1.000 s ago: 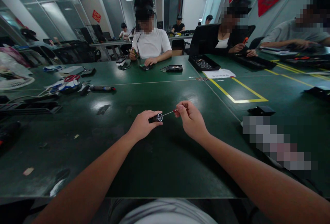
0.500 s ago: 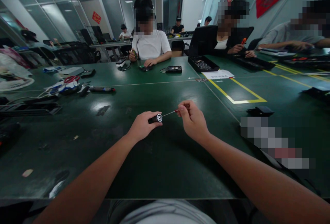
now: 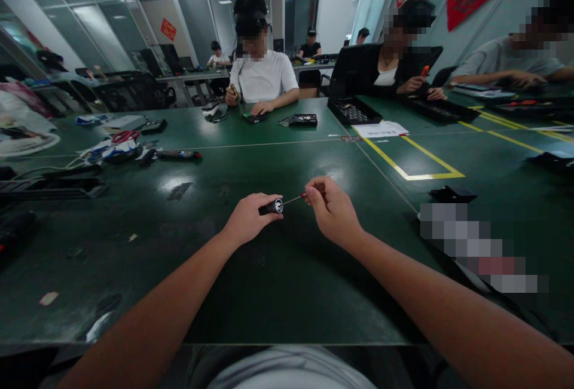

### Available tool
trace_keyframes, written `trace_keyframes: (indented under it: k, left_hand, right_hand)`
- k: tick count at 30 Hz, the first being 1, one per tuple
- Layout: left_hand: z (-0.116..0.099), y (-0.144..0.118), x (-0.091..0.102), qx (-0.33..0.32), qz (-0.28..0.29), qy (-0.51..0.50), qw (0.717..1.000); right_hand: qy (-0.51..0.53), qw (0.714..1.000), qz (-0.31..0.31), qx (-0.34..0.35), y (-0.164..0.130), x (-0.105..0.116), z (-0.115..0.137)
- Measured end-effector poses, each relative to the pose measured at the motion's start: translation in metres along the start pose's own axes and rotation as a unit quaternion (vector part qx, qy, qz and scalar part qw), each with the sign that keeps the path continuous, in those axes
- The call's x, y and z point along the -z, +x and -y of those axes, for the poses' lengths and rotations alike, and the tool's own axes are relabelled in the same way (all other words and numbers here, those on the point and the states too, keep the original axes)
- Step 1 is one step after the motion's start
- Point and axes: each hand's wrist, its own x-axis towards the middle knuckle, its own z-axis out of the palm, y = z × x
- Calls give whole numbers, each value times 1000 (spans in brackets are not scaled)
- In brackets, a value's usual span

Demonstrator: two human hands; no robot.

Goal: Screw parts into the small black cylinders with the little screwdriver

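Over the green table (image 3: 287, 299), the person's left hand (image 3: 244, 220) is curled around a black tube (image 3: 269, 207), thumb and fingers against its sides, the ringed end facing right. The right hand (image 3: 335, 211) is closed with a pinch on the red handle of a screwdriver (image 3: 304, 196), whose thin shaft points left to that end; whether the tip is inside cannot be told. Farther off lies a dark rod (image 3: 177, 155), left. Beyond sits a co-worker (image 3: 269, 75) in white.
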Motion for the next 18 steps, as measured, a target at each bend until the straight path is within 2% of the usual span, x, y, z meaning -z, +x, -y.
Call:
trace_keyframes:
  k: [11, 18]
  left_hand:
    - [2, -1, 1, 22, -15, -23, 999]
    - [1, 0, -2, 32, -69, -74, 994]
  right_hand:
    - [-54, 997, -53, 11, 1, 3, 2]
    - [-44, 996, -77, 21, 1, 2, 1]
